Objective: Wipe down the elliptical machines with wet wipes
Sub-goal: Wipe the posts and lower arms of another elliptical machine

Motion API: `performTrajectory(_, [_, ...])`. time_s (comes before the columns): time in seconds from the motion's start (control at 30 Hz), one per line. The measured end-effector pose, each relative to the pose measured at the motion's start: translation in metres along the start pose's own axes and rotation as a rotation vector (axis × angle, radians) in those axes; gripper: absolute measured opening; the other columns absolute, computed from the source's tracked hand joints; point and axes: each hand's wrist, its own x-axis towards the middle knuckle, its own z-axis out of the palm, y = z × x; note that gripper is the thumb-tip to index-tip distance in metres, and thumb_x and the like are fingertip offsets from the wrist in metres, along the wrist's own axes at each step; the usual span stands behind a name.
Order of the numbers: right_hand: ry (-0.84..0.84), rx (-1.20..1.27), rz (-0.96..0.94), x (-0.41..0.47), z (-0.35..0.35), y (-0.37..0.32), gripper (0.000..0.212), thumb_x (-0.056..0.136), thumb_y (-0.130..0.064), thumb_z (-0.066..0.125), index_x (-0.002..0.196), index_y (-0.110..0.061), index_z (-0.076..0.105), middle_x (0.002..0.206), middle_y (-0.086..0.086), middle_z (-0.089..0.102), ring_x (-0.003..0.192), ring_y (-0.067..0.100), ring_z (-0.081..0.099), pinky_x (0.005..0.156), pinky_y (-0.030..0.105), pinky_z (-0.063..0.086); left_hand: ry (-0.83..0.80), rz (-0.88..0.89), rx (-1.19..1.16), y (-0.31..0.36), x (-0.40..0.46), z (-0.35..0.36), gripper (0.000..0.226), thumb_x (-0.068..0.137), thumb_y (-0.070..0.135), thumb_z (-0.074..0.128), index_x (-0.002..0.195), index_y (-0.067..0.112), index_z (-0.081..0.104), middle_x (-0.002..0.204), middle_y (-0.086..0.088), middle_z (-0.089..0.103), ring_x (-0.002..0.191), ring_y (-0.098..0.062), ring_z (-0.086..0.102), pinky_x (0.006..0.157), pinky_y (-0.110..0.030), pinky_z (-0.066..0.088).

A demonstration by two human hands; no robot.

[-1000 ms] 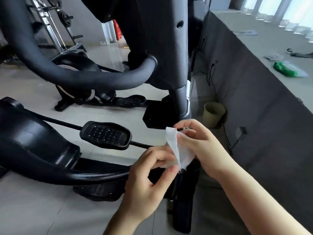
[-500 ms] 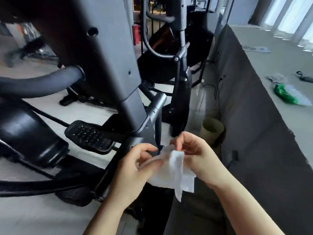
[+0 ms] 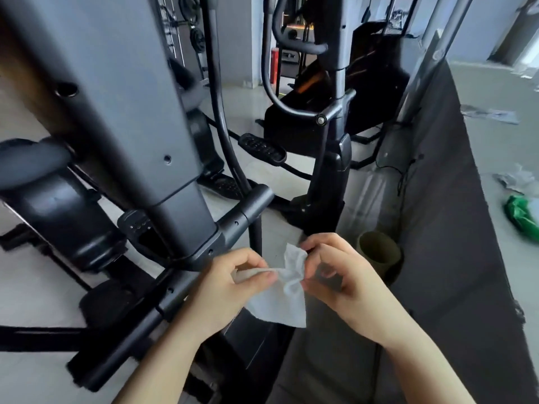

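A white wet wipe (image 3: 281, 293) hangs crumpled between both hands at the lower middle of the head view. My left hand (image 3: 224, 290) pinches its left edge with thumb and fingers. My right hand (image 3: 344, 282) pinches its upper right corner. The wipe is in the air, touching no machine. The near elliptical machine fills the left, with its thick grey upright column (image 3: 125, 121) just above and left of my left hand. A second elliptical machine (image 3: 332, 158) stands further back in the centre.
A dark grey low wall (image 3: 455, 228) runs along the right, with a green packet (image 3: 522, 214) on the ledge beyond it. An olive cylindrical bin (image 3: 379, 252) stands on the floor by the wall, right of my right hand. Cables trail near the far machine's base.
The view has swung up and right, from the near machine's pedal and handlebar toward the column and the far machine. Both hands kept hold of the wipe and have pulled it partly open.
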Motion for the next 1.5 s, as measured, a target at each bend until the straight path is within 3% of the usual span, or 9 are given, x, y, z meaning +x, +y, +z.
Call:
performTrajectory(0.17, [0.021, 0.128, 0.117, 0.033, -0.013, 0.021, 0.02, 0.095, -0.011, 0.062, 0.087, -0.027, 0.053, 0.08, -0.009, 0.064, 0.062, 0.013, 0.055, 0.059, 0.034, 0.048, -0.066, -0.074, -0.103, -0.011, 0.043, 0.013, 0.031, 0.062, 0.054, 0.073, 0.071, 0.028, 0.06, 0.071, 0.003, 0.065, 0.069, -0.003, 0.057, 0.068, -0.017, 0.041])
performTrajectory(0.37, [-0.117, -0.074, 0.12, 0.092, -0.007, 0.041, 0.04, 0.07, -0.059, 0.076, 0.095, -0.031, 0.062, 0.084, -0.012, 0.06, 0.074, 0.004, 0.054, 0.064, 0.015, 0.041, 0.032, -0.088, -0.11, -0.014, 0.083, -0.003, 0.025, 0.061, 0.038, 0.077, 0.079, 0.039, 0.061, 0.078, 0.004, 0.07, 0.075, -0.001, 0.062, 0.071, -0.017, 0.044])
performTrajectory(0.67, [-0.112, -0.129, -0.2, 0.207, -0.033, 0.057, 0.007, 0.082, -0.021, 0.078, 0.081, -0.026, 0.073, 0.094, -0.02, 0.058, 0.098, 0.001, 0.052, 0.087, 0.01, 0.037, 0.257, -0.013, 0.096, 0.013, 0.135, -0.03, 0.018, 0.066, 0.045, 0.067, 0.084, 0.048, 0.07, 0.086, 0.015, 0.071, 0.079, 0.001, 0.064, 0.061, -0.014, 0.048])
performTrajectory(0.8, [-0.292, -0.036, -0.341, 0.263, -0.044, 0.066, 0.007, 0.09, -0.022, 0.07, 0.084, -0.019, 0.072, 0.088, -0.013, 0.066, 0.092, 0.003, 0.058, 0.084, 0.019, 0.044, 0.367, 0.024, 0.275, 0.029, 0.157, -0.031, 0.035, 0.071, 0.057, 0.053, 0.075, 0.025, 0.067, 0.084, 0.006, 0.066, 0.079, -0.007, 0.062, 0.072, -0.024, 0.044])
performTrajectory(1.0, [-0.45, 0.156, -0.55, 0.335, -0.086, 0.095, 0.02, 0.098, -0.018, 0.057, 0.08, -0.02, 0.065, 0.079, -0.009, 0.062, 0.075, 0.005, 0.055, 0.069, 0.02, 0.042, 0.63, -0.107, 0.408, 0.068, 0.221, -0.009, 0.014, 0.078, 0.02, 0.082, 0.067, 0.023, 0.074, 0.085, 0.016, 0.071, 0.084, -0.011, 0.065, 0.081, -0.03, 0.048])
performTrajectory(1.1, [-0.465, 0.312, -0.558, 0.37, -0.115, 0.105, 0.019, 0.097, -0.027, 0.054, 0.081, -0.021, 0.064, 0.083, 0.003, 0.063, 0.075, 0.028, 0.055, 0.066, 0.04, 0.044, 0.778, -0.134, 0.395, 0.103, 0.26, 0.013, 0.018, 0.073, 0.018, 0.085, 0.062, 0.023, 0.071, 0.08, 0.007, 0.073, 0.083, -0.024, 0.066, 0.079, -0.039, 0.05])
performTrajectory(1.2, [-0.474, 0.416, -0.561, 0.398, -0.143, 0.116, 0.027, 0.08, -0.05, 0.066, 0.075, -0.023, 0.062, 0.075, 0.007, 0.058, 0.066, 0.025, 0.048, 0.058, 0.029, 0.037, 0.921, -0.098, 0.397, 0.129, 0.291, 0.026, 0.03, 0.068, 0.025, 0.089, 0.054, 0.024, 0.063, 0.066, 0.0, 0.067, 0.06, -0.018, 0.056, 0.062, -0.03, 0.039])
performTrajectory(1.3, [-0.444, 0.457, -0.544, 0.416, -0.159, 0.129, 0.028, 0.083, -0.03, 0.075, 0.066, -0.026, 0.053, 0.063, 0.001, 0.046, 0.059, 0.007, 0.038, 0.054, 0.021, 0.03, 0.979, -0.05, 0.392, 0.142, 0.312, 0.04, 0.036, 0.057, 0.05, 0.082, 0.061, 0.023, 0.06, 0.06, 0.008, 0.06, 0.056, -0.003, 0.05, 0.055, -0.017, 0.036])
performTrajectory(1.5, [-0.179, 0.541, -0.404, 0.435, -0.17, 0.132, 0.017, 0.089, -0.024, 0.064, 0.08, -0.022, 0.05, 0.071, 0.0, 0.05, 0.057, 0.004, 0.038, 0.051, 0.016, 0.035, 1.084, 0.015, 0.386, 0.159, 0.35, 0.053, 0.016, 0.083, 0.017, 0.076, 0.071, 0.021, 0.067, 0.075, 0.009, 0.069, 0.075, -0.007, 0.064, 0.068, -0.021, 0.047])
